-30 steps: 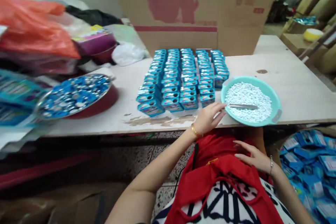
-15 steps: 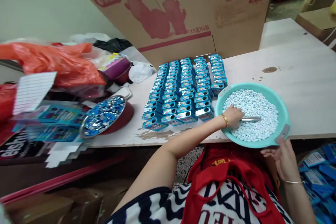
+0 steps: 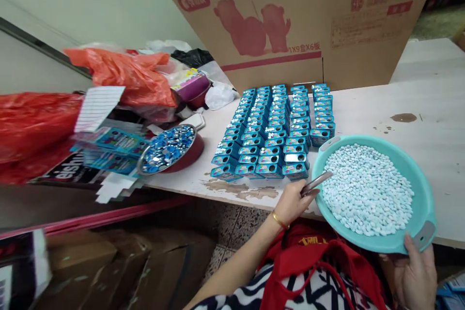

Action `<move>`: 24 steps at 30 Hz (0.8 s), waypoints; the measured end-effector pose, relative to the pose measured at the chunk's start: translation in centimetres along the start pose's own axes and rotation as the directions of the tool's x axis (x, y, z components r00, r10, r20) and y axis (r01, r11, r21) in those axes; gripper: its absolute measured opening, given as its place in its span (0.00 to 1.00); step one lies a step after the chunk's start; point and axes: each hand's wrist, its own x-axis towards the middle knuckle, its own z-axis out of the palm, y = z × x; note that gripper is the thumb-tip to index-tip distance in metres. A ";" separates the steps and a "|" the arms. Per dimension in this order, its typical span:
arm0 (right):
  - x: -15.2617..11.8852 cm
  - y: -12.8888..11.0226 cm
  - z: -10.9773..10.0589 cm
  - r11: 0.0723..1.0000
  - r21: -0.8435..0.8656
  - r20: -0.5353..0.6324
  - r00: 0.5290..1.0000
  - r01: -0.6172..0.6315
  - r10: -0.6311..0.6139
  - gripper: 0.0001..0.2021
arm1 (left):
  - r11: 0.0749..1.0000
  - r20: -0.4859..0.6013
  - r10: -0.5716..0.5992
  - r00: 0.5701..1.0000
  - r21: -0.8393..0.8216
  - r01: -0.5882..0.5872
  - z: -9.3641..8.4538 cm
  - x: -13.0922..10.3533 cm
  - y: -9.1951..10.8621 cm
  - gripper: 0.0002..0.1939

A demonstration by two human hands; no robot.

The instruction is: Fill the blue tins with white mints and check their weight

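My left hand grips a slim, shiny metal tool whose shape I cannot fully make out. Its tip reaches over the left rim of a turquoise basin. Small white pellets fill most of the basin. On the right, my right hand holds the basin near its grey handle, thumb on the rim and fingers below. Rows of small blue boxes stand on the table left of the basin. White pellets show on top of many of them; several front ones have dark round holes.
A red-sided metal bowl of blue and silver pieces sits at the table's left. Behind it lie orange plastic bags and flat blue packaging. A large cardboard box stands at the back of the table.
My left hand has drawn the metal tool back from the middle of the pellets to the basin's left rim. My right hand now grasps the basin, which tilts toward me. The view has shifted left.
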 end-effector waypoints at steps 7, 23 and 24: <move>1.6 -0.7 -1.1 1.000 0.011 0.032 0.999 0.026 -0.027 0.33 | 0.597 0.223 -0.194 0.955 -0.746 0.295 4.1 -1.2 2.7 0.31; -0.5 0.0 -1.4 0.972 -0.206 0.041 0.994 0.111 -0.105 0.42 | 0.829 0.330 -0.222 0.918 -0.431 0.356 2.1 -1.6 1.5 0.26; -0.5 0.6 -1.7 0.967 -0.230 0.084 0.992 0.110 -0.093 0.42 | 0.901 0.328 -0.188 0.926 -0.318 0.295 1.4 -1.5 1.1 0.25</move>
